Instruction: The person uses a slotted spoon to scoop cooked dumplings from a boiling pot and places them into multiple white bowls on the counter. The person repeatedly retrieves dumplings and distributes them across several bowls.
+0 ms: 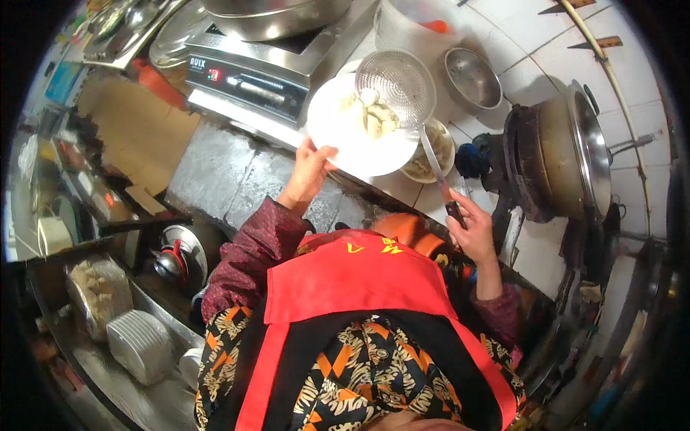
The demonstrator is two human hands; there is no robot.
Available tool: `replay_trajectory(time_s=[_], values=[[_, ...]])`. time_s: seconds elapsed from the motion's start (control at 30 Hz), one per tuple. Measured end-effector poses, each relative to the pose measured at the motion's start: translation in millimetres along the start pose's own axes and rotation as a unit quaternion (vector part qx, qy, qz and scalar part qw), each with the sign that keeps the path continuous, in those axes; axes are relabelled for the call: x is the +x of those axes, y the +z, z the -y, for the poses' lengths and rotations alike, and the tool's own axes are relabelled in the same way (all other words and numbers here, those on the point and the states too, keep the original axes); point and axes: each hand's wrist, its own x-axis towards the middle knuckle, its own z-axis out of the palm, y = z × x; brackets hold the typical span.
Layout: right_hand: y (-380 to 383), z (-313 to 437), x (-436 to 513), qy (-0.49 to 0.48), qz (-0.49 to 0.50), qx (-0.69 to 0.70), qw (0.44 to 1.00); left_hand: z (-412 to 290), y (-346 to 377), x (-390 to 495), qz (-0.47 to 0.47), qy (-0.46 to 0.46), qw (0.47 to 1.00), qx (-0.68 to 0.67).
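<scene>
My left hand (308, 173) grips the near rim of a white plate (342, 151), thumb on top. Pale chunks of food (377, 118), possibly dumplings, are heaped toward the plate's far right side; glare washes out part of them. In my right hand (473, 229) is the dark handle of a metal perforated skimmer (404, 81). Its round bowl is tipped over the plate's far edge, right by the food. Partly hidden under the plate and the skimmer's shaft, a bowl (450, 161) with more pale pieces stands on the tiled counter.
A lit induction cooker (245, 86) carries a large steel pot (275, 24) at the back left. Behind the skimmer are a white bucket (396, 32) and a steel bowl (474, 78). On the right stands a stove with a metal pan (593, 156). Stacked white dishes (140, 345) fill a lower-left shelf.
</scene>
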Motion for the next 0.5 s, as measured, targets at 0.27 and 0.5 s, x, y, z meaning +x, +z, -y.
replay_trajectory(time_s=[0.27,0.5], values=[[45,-27,-9,-0.007,-0.064,0.049,0.997,-24,-19,14,0.074,-0.031,0.997,-0.017],[67,-34,-3,-0.009,-0.105,0.073,0.992,-49,-29,27,0.109,-0.050,0.992,-0.031]])
